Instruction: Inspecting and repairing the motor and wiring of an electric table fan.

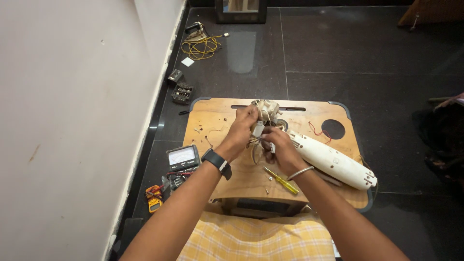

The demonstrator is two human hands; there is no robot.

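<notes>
**Small cream motor assembly held over wooden tabletop**

Cream-coloured motor assembly [267, 110], blocky, with wires trailing beneath, held just above the tabletop [212, 121] near its far edge. Long axis roughly upright, top tilted away. Left hand [241, 128] closed on the near-left side of the assembly; right hand [280, 147] closed around its wires just below. White elongated housing [333, 162] beside the assembly, lying diagonally, narrow end toward it. Yellow screwdriver [281, 180] nearer than the assembly.

Both forearms reach forward, left hand [241, 129] and right hand [280, 147] pinched close together
</notes>
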